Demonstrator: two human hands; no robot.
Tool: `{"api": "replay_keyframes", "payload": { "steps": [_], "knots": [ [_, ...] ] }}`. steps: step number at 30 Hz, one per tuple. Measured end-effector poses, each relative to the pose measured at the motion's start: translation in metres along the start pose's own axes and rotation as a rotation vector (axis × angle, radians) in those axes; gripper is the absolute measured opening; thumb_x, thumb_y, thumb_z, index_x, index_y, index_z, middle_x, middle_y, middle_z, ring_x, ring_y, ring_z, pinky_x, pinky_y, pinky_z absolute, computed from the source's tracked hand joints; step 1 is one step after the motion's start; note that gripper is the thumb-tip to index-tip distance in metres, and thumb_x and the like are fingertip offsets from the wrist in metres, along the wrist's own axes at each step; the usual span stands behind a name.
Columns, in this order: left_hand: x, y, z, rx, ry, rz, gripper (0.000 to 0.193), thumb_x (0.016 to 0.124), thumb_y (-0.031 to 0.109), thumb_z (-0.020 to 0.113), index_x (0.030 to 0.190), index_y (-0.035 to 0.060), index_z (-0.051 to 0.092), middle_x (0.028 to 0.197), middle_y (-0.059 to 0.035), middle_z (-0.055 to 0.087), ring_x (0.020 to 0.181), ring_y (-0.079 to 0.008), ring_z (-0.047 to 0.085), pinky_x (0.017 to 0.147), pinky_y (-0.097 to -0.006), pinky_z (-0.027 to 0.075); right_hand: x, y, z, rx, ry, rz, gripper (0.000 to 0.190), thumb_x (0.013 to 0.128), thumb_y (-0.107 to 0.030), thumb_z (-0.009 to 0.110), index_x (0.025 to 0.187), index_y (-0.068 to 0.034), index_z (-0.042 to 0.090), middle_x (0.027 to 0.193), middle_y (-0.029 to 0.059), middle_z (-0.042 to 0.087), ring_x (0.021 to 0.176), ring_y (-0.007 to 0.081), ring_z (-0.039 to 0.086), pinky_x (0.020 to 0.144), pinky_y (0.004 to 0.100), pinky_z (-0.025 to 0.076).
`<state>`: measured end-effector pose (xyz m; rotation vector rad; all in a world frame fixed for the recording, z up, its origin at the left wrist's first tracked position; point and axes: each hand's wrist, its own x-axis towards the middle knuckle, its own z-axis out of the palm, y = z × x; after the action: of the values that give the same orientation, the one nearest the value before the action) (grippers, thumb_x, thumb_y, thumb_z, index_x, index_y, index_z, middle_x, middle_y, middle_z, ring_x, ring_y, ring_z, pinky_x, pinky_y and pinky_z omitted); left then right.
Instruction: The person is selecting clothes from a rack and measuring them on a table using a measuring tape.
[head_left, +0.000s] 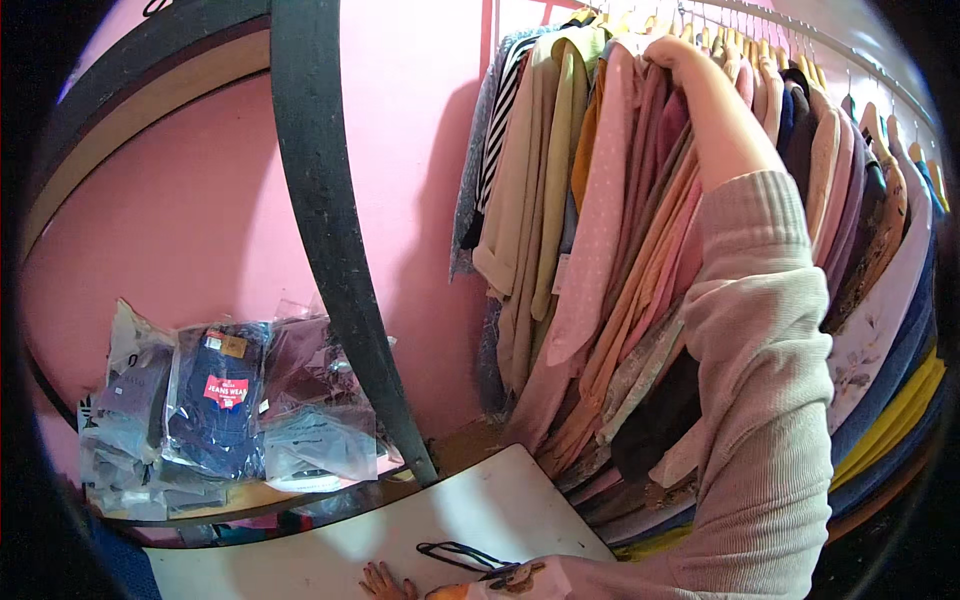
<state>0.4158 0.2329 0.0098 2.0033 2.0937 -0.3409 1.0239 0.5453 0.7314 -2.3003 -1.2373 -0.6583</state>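
Note:
My right hand (669, 54) is raised to the hanging clothes, bent over the top of a pink dotted garment (604, 195) and the garments beside it. Its fingertips are hidden among the fabric, so its grip cannot be told. The arm wears a beige ribbed sleeve pushed up to the forearm. Low in the picture, what looks like my left hand (386, 582) lies palm down with fingers apart on a white tabletop (360, 525), partly cut off by the lower edge. Black straps (457, 555) lie to its right, beside a printed light cloth.
Many garments hang on wooden hangers from a metal rail (817, 37) at the right. Plastic-wrapped clothes, including a pack of jeans (217, 427), stand on a wooden shelf (247, 499) at the left. A dark upright post (322, 187) stands between shelf and rail, before a pink wall.

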Motion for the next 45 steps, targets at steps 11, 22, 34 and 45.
{"api": "replay_keyframes", "payload": {
  "steps": [11, 22, 34, 45],
  "knots": [
    [0.009, 0.004, 0.013, -0.081, 0.082, 0.058, 0.068, 0.091, 0.045, 0.038, 0.143, 0.0071, 0.015, 0.150, -0.0153, 0.009, 0.137, -0.0324, 0.007, 0.106, -0.0552, 0.008, 0.039, 0.039, 0.009, 0.631, 0.535, 0.108, 0.027, 0.076, -0.018, 0.058, 0.094, 0.002, 0.059, 0.083, 0.0123, 0.062, 0.066, 0.0201, 0.058, 0.056, 0.0321, 0.046],
    [0.039, 0.005, 0.042, -0.206, 0.180, 0.146, 0.075, 0.087, 0.048, 0.045, 0.143, 0.0077, 0.018, 0.149, -0.0150, 0.010, 0.137, -0.0339, 0.007, 0.106, -0.0580, 0.006, 0.027, 0.085, 0.110, 1.194, 0.428, 0.196, 0.045, 0.078, -0.027, 0.055, 0.110, 0.005, 0.051, 0.108, 0.0204, 0.056, 0.098, 0.0300, 0.054, 0.082, 0.0421, 0.043],
    [0.030, -0.024, 0.042, -0.473, 0.580, 0.146, 0.051, 0.064, 0.016, 0.064, 0.110, -0.0011, 0.051, 0.112, -0.0192, 0.048, 0.110, -0.0396, 0.041, 0.095, -0.0519, 0.030, -0.336, -0.073, 0.139, 1.313, 0.432, -0.174, 0.022, 0.074, -0.005, 0.049, 0.095, -0.003, 0.046, 0.090, 0.0151, 0.037, 0.080, 0.0254, 0.040, 0.073, 0.0352, 0.036],
    [-0.014, 0.095, -0.357, -1.312, 0.124, 0.988, 0.036, 0.085, 0.021, 0.059, 0.113, -0.0002, 0.054, 0.104, -0.0103, 0.059, 0.099, -0.0158, 0.055, 0.085, -0.0302, 0.044, -0.586, -0.134, 0.099, 1.124, 0.224, -0.592, 0.033, 0.068, -0.010, 0.063, 0.097, -0.002, 0.050, 0.099, 0.0304, 0.045, 0.088, 0.0424, 0.045, 0.076, 0.0467, 0.042]
  ]
}}
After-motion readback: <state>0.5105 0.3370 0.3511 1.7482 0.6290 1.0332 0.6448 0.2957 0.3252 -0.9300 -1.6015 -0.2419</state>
